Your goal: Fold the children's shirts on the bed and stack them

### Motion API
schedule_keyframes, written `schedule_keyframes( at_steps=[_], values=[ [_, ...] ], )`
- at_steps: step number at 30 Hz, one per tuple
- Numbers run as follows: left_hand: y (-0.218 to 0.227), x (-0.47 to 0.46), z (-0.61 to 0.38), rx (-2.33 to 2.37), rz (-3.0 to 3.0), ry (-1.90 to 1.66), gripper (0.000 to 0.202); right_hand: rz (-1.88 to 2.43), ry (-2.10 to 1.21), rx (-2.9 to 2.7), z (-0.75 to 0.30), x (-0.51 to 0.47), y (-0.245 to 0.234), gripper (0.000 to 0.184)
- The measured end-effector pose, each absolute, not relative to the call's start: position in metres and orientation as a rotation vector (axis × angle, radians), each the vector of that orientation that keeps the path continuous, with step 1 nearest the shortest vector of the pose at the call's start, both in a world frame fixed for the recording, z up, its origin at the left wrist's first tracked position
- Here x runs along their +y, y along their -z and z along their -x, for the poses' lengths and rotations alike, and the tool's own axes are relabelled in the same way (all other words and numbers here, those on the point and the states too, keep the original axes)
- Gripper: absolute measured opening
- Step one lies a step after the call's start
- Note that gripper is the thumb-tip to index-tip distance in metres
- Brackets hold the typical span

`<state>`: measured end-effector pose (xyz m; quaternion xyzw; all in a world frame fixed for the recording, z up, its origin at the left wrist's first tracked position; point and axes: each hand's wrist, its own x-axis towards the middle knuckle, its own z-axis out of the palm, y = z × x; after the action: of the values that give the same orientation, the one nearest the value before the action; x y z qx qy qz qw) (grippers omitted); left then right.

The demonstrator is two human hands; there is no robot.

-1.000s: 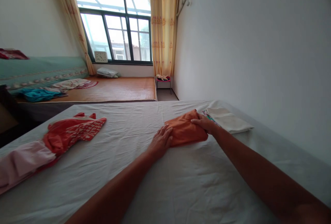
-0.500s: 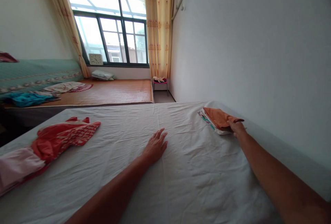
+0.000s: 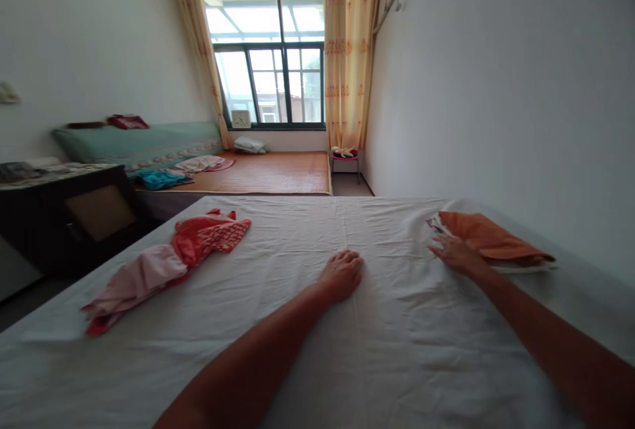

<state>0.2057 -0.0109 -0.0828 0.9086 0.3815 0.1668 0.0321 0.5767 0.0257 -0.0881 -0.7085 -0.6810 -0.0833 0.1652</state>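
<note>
My left hand point(image 3: 341, 275) rests palm down on the white sheet point(image 3: 297, 343) near the middle, fingers loosely extended and holding nothing. At the right, my right hand point(image 3: 457, 254) lies beside the left edge of a folded stack of clothes, with an orange garment point(image 3: 496, 236) on top. Its fingers are spread, and I cannot tell whether they touch the stack. A white, patterned layer shows under the orange cloth. Over on the left side of the sheet lie a red garment point(image 3: 203, 237) with a white pattern and a pale pink garment point(image 3: 141, 280), loosely bunched together.
Beyond the sheet is a bed with a brown mat point(image 3: 278, 171), holding a turquoise cloth point(image 3: 161, 179) and a light cloth. A dark cabinet point(image 3: 49, 211) stands at the left. A pink stool point(image 3: 345, 156) is by the curtain point(image 3: 347, 52). The wall point(image 3: 496, 98) borders the right side.
My right hand has let go of the stack's near edge and moved to its left side. The orange garment now lies spread longer toward the right. The view has turned left.
</note>
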Motion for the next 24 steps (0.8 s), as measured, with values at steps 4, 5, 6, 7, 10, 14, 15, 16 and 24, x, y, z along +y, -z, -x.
schedule_keyframes(
  at_steps=[4,5,6,7,10,14,15,16,24],
  values=[
    [0.077,-0.003,-0.190,1.263,-2.863,-0.454,0.032,1.726,0.004,-2.307,-0.470,0.031,0.097,0.051],
    [0.073,0.002,-0.181,1.373,-2.839,-0.423,0.028,1.653,-0.056,-2.383,-0.446,0.028,0.096,0.053],
    [0.068,0.008,-0.169,1.511,-2.791,-0.396,0.026,1.594,-0.109,-2.446,-0.425,0.025,0.095,0.053],
    [0.062,0.015,-0.154,1.666,-2.720,-0.374,0.024,1.542,-0.149,-2.500,-0.407,0.022,0.093,0.054],
    [0.041,0.035,-0.091,2.043,-2.500,-0.385,0.025,1.442,-0.180,-2.564,-0.375,0.015,0.091,0.051],
    [0.026,0.042,-0.003,2.499,-2.126,-0.432,0.029,1.371,-0.140,-2.471,-0.367,0.012,0.097,0.045],
    [0.027,0.040,0.014,2.562,-2.047,-0.443,0.028,1.354,-0.132,-2.445,-0.368,0.013,0.099,0.044],
    [0.030,0.038,0.027,2.602,-1.987,-0.457,0.027,1.339,-0.125,-2.424,-0.369,0.013,0.101,0.043],
    [0.029,0.039,0.045,2.462,-2.026,-0.822,0.025,1.254,-0.195,-2.370,-0.375,0.016,0.104,0.040]
  ],
)
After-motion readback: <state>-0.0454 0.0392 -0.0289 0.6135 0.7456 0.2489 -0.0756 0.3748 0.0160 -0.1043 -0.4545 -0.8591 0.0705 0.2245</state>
